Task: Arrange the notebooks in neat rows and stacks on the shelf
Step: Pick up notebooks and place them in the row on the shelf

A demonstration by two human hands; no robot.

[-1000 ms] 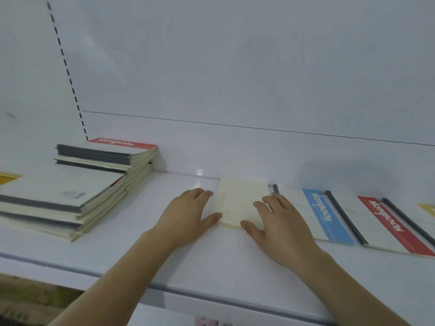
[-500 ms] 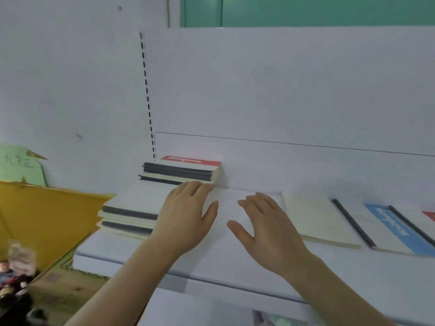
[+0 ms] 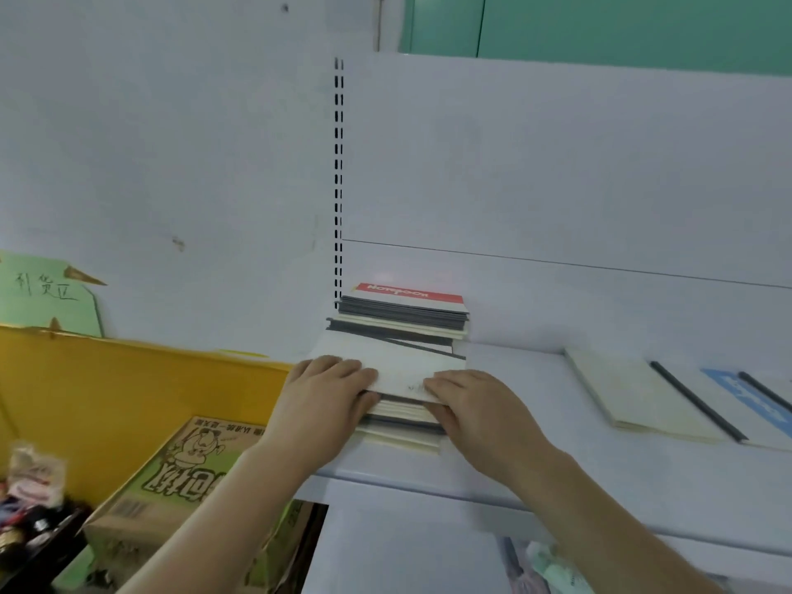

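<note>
- White shelf (image 3: 535, 460) running from frame centre to the right edge, backed by a white panel (image 3: 557, 165) with a slotted upright (image 3: 338, 182) at its left end.
- Pale wall filling the upper left of the frame; green surface (image 3: 621, 23) across the upper right corner.
- Yellow board (image 3: 107, 379) at middle left, with a green paper sign (image 3: 47, 297) bearing handwriting above it.
- Printed cardboard box (image 3: 180, 478) at lower left, below shelf level; small blurred clutter at the far lower-left corner.
- Front stack of notebooks (image 3: 407, 405) at frame centre, on the left end of the shelf, edges uneven, white cover uppermost.
- Rear stack (image 3: 403, 312) directly behind it against the panel, topped by a notebook with a red title band (image 3: 409, 291), dark-edged pages beneath.
- Cream notebook (image 3: 634, 398) lying flat on the shelf at middle right, well apart from the stacks; beside it, dark-spined notebooks with a blue band (image 3: 745, 396) reaching the right edge.
- Left hand (image 3: 321, 405) at the left side of the front stack: fingers lying over the top cover, thumb side against the stack's near edge, gripping it loosely.
- Right hand (image 3: 475, 411) at the right side of the same stack: fingertips on the top cover, palm against the stack's near right corner, holding it likewise.
- Both forearms entering from the bottom of the frame, converging on the stack.
</note>
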